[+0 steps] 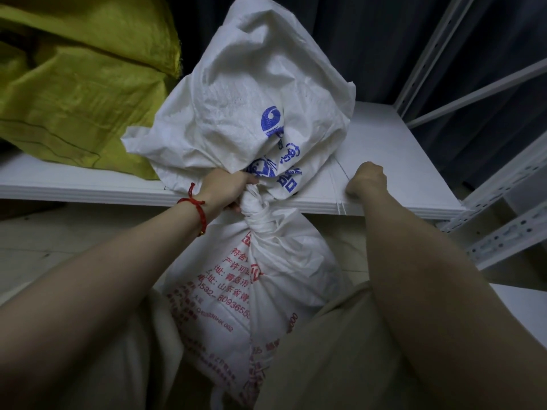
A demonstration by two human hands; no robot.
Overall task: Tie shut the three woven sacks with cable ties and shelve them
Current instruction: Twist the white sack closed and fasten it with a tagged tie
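Note:
A white woven sack with red print stands between my knees, its gathered top with blue print flopping up onto the white shelf board. My left hand grips the twisted neck of this sack just at the shelf's front edge. Thin white cable ties lie across the board's edge to the right of the sack. My right hand rests there with its fingers curled, pinching one cable tie. A yellow-green woven sack lies on the shelf at the left.
White slotted metal uprights and rails of the rack stand at the right. A dark curtain hangs behind the shelf. Pale floor shows under the board at the left, and a lower white shelf corner at the right.

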